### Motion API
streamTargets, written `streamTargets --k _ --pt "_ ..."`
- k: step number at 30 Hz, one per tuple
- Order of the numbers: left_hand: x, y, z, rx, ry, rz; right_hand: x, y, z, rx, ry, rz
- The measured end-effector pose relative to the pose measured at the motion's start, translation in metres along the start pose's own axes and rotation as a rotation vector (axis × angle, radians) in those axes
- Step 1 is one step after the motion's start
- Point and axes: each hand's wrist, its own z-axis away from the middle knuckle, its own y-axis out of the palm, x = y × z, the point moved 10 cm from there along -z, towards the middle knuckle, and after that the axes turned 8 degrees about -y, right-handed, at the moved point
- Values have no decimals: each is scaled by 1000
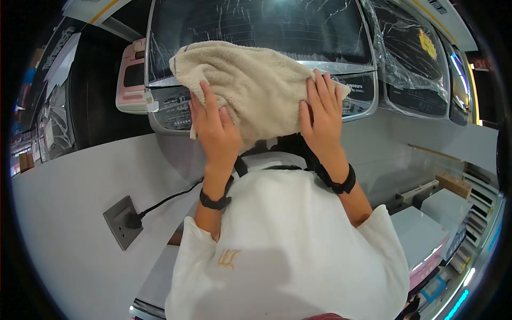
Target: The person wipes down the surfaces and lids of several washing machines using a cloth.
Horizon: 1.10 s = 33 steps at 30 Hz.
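Observation:
A beige terry towel (261,90) lies bunched across the front of a top-loading washing machine with a dark glass lid (261,26). It covers the middle of the control panel (173,111), and its near edge hangs over the front. My left hand (217,130) rests on the towel's left part, fingers stretched forward and the thumb apart. On the right part, my right hand (324,120) lies flat, its fingers extended over the cloth and toward the panel. Both palms face down, so what is beneath them is hidden.
Another film-wrapped machine (416,69) stands to the right. A pink appliance (132,77) sits close on the left. A wall socket (124,221) with a black plug and cable (170,197) is at lower left. White boxes (418,234) are at lower right.

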Motion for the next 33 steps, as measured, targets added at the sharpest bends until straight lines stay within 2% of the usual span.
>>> streamTargets --k 4,7,8,10,13,17,18,21,27,30,33 --pt "-7 -25 -17 -96 20 134 -12 -24 -11 -82 79 -140" --pt "-11 -48 -42 -193 26 41 -22 -69 -42 -226 100 -177" --pt "-18 -57 -49 -239 93 39 -24 -84 -54 -298 98 -183" --pt "-27 -59 -62 -205 134 -94 -30 -99 -73 -411 78 -250" --pt "-30 -44 -70 -96 153 -309 -20 -80 -92 -326 -14 51" --pt "-23 -21 -45 -56 64 -434 -13 -13 -75 -21 -42 122" --pt "-25 -18 -36 -31 81 -386 -19 9 -68 54 -99 5" --pt "-26 3 -17 115 134 -278 -16 16 -58 98 -77 59" --pt "-25 -7 -27 33 149 -326 -20 -1 -56 205 -91 64" --pt "-10 -4 -49 16 109 -236 -44 6 -75 239 -130 84" --pt "-16 2 -59 -29 152 -453 -57 21 -102 473 -116 78"
